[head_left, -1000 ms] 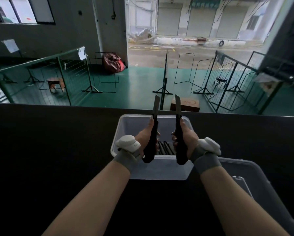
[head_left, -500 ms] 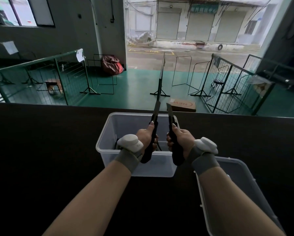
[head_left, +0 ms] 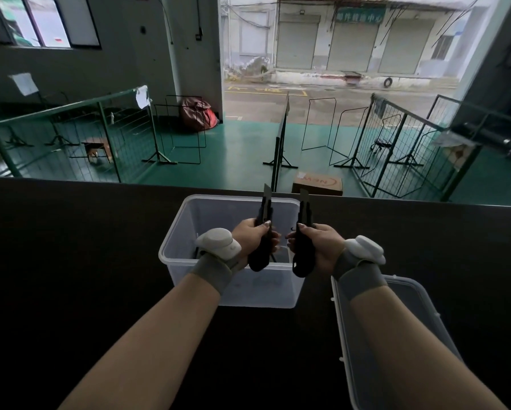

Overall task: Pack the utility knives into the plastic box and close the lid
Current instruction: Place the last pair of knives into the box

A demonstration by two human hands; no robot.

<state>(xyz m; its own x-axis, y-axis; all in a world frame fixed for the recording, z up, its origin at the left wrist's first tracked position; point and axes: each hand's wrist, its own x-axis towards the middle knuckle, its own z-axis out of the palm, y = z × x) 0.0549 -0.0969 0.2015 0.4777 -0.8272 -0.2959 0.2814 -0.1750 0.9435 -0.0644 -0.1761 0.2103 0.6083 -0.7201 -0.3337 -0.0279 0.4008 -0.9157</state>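
Currently both hands are mid-frame, over the open plastic box [head_left: 189,220]. Left hand [head_left: 252,236] is fisted around a black utility knife [head_left: 261,232], held near upright, a short bit of blade showing at the top, thumb on the handle. Right hand [head_left: 317,247] is wrapped the same way around a second utility knife [head_left: 303,232], also near upright with its tip out. The two knives are side by side, close but not touching. Box is clear plastic, on the dark table [head_left: 70,247], centre frame; something dark lies in the bottom, can't tell what. Lid [head_left: 411,335] is off, lying flat on the table at lower right, under the right forearm. White wrist trackers [head_left: 218,242] are strapped on both wrists.
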